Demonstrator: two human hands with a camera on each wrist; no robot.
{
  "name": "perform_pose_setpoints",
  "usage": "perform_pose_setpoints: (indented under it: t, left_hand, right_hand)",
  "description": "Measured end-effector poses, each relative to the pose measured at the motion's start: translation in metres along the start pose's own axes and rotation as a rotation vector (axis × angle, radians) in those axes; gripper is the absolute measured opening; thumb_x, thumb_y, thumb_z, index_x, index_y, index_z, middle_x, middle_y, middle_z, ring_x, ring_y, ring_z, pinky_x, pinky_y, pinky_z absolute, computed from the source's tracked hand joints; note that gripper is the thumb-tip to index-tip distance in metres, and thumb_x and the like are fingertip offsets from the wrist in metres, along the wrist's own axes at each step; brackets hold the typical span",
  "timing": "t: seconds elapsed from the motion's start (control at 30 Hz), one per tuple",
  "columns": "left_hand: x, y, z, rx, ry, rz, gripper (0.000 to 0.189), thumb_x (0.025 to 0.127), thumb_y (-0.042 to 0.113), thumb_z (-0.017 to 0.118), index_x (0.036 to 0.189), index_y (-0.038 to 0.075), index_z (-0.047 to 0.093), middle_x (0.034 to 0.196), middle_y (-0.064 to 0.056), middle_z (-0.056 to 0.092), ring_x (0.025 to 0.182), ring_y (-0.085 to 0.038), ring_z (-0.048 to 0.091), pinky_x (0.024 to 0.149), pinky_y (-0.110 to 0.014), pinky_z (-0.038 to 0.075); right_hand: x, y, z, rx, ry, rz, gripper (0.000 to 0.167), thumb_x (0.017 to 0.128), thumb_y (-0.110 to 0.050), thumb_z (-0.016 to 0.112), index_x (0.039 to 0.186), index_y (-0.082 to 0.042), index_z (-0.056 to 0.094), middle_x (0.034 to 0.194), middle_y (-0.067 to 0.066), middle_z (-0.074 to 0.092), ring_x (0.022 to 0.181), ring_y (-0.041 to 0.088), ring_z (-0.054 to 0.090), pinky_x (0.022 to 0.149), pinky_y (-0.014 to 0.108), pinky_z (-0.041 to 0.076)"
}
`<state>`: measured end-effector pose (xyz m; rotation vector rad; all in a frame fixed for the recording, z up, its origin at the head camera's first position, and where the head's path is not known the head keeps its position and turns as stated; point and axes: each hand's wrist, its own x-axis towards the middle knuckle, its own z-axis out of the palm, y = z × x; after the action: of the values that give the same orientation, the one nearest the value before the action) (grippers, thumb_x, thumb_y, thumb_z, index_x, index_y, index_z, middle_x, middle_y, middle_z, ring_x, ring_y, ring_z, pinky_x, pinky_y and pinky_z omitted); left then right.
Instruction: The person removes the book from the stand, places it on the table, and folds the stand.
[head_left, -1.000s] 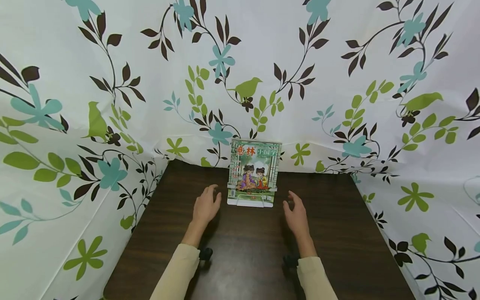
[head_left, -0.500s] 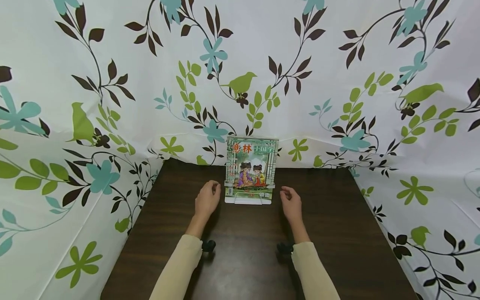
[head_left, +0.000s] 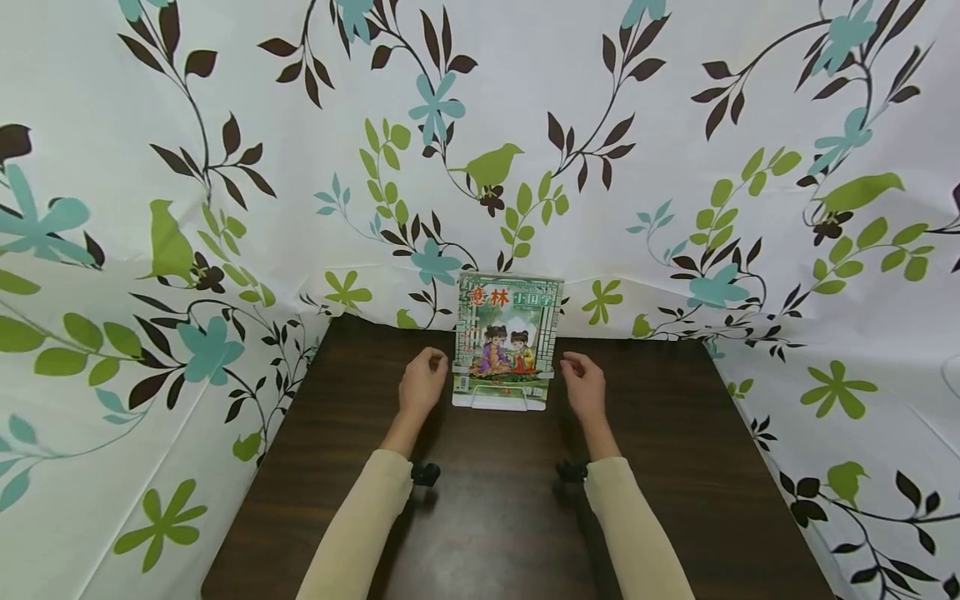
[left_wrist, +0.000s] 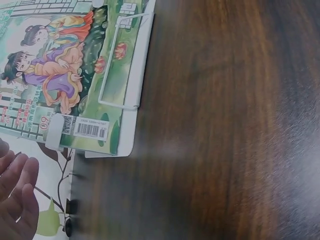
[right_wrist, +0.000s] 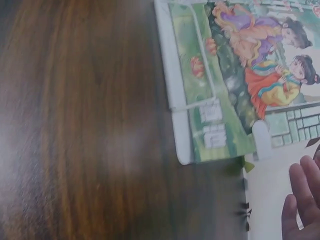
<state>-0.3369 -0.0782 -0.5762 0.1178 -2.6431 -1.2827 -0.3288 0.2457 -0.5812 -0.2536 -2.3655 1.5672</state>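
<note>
A green magazine (head_left: 506, 325) with two cartoon children on its cover leans upright on a white book stand (head_left: 498, 403) at the back of the table. White side clips and a wire loop at the bottom hold the magazine in front. Just left of it is my left hand (head_left: 423, 379), its fingers loosely bent with nothing in them. My right hand (head_left: 584, 387) mirrors this on the right side. In the left wrist view, the fingers (left_wrist: 25, 175) are close to a side clip (left_wrist: 55, 131) but apart from it. The right wrist view shows a small gap too.
The dark wooden table (head_left: 495, 517) spreads out before the stand. A white cloth (head_left: 292, 242) with leaves, birds and flowers hangs behind and along both sides. Black wrist devices (head_left: 426, 474) sit at both cuffs.
Both hands have moved forward alongside the magazine, and their fingers have bent more. The magazine and stand stay in place; the head view has shifted slightly.
</note>
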Motion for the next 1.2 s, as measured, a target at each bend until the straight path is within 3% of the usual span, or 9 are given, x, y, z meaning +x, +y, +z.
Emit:
perform_pose_setpoints:
  t: [0.1,0.4,0.57,0.7,1.0,1.2]
  left_hand:
    - [0.005,0.002,-0.002,0.004,0.008,0.005,0.020,0.110,0.036,0.063,0.118,0.021,0.074,0.111,-0.001,0.077,0.079,-0.022,0.069,0.064,-0.041,0.050]
    - [0.017,0.012,0.002,-0.084,-0.027,0.003,0.024,0.110,0.031,0.061,0.124,0.015,0.073,0.112,-0.007,0.076,0.093,-0.025,0.070,0.072,-0.043,0.054]
    - [0.023,0.014,0.003,-0.163,-0.030,0.004,0.031,0.111,0.026,0.061,0.133,0.007,0.070,0.123,-0.015,0.075,0.111,-0.031,0.073,0.087,-0.050,0.060]
    - [0.025,0.017,0.006,-0.195,-0.030,0.004,0.037,0.110,0.021,0.061,0.141,0.000,0.067,0.132,-0.019,0.072,0.120,-0.035,0.071,0.097,-0.053,0.060]
    - [0.030,0.020,0.009,-0.132,-0.099,0.017,0.043,0.111,0.022,0.060,0.146,-0.001,0.064,0.137,-0.020,0.072,0.122,-0.035,0.072,0.097,-0.050,0.061]
    - [0.030,0.022,0.007,-0.123,-0.115,0.008,0.043,0.110,0.023,0.061,0.145,0.000,0.066,0.132,-0.020,0.075,0.117,-0.033,0.074,0.093,-0.049,0.061]
  right_hand:
    - [0.004,-0.002,0.003,0.010,0.000,0.001,0.033,0.108,-0.021,0.066,0.134,-0.002,0.073,0.123,0.020,0.074,0.105,0.029,0.066,0.080,0.025,0.050]
    - [0.011,-0.005,0.008,-0.006,0.042,0.034,0.033,0.106,-0.016,0.067,0.135,0.000,0.071,0.124,0.022,0.073,0.109,0.033,0.068,0.085,0.035,0.053]
    - [0.013,-0.007,0.011,-0.026,-0.018,0.035,0.041,0.106,-0.016,0.066,0.144,0.000,0.065,0.135,0.023,0.070,0.122,0.039,0.067,0.100,0.052,0.055]
    - [0.013,-0.007,0.010,-0.062,-0.082,0.041,0.047,0.108,-0.017,0.065,0.151,0.001,0.059,0.143,0.025,0.066,0.130,0.041,0.064,0.107,0.057,0.054]
    - [0.017,-0.012,0.020,-0.063,-0.108,0.059,0.046,0.107,-0.017,0.065,0.149,0.002,0.060,0.141,0.027,0.066,0.129,0.041,0.066,0.105,0.056,0.056]
    - [0.016,-0.013,0.025,-0.067,-0.099,0.070,0.045,0.107,-0.019,0.065,0.148,0.000,0.062,0.142,0.024,0.067,0.127,0.039,0.067,0.104,0.055,0.056]
